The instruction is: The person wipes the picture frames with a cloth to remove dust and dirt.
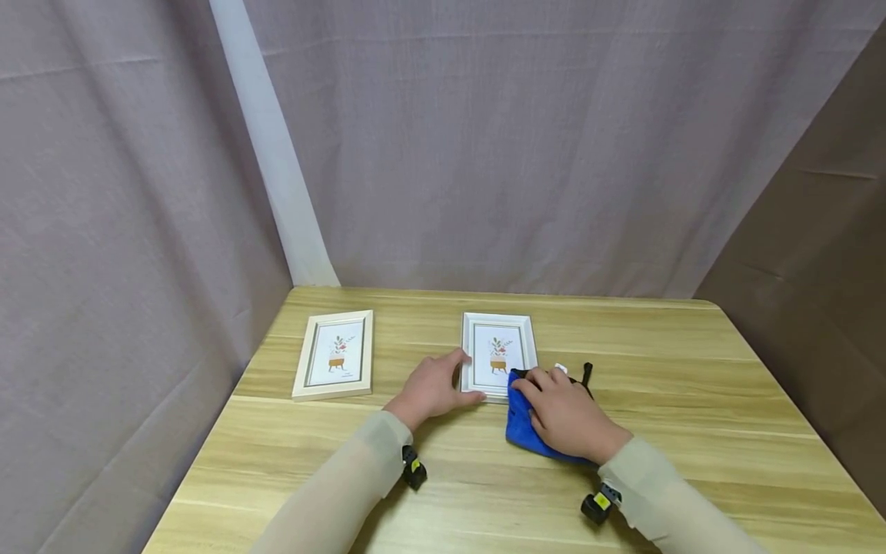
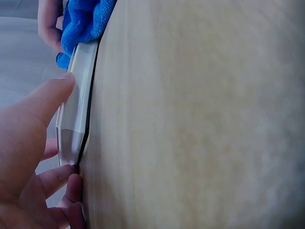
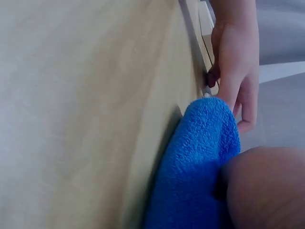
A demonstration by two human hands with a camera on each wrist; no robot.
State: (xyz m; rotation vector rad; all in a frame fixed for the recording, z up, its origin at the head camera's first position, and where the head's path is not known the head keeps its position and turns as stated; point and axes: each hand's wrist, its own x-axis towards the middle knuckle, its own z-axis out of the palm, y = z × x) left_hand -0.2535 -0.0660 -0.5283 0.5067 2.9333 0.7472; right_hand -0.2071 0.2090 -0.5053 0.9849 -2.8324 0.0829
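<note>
A white picture frame (image 1: 467,375) lies flat on the table, its print of a potted plant facing up. My left hand (image 1: 432,388) holds the frame at its near left corner. In the left wrist view the thumb (image 2: 59,90) presses the near side, while the other fingers bend around the left side. My right hand (image 1: 571,415) grips a blue fluffy cloth (image 1: 521,431) with black trim over the frame's near right corner. The cloth (image 3: 190,162) hides that corner and hangs down onto the table. Some of the right fingers are hidden in the right wrist view.
A second picture frame (image 1: 299,378), cream with a similar print, lies on the wooden table (image 1: 692,400) to the left. A black cord (image 1: 587,375) sticks out beyond the right hand. Grey curtains (image 1: 484,154) hang behind the table's far edge.
</note>
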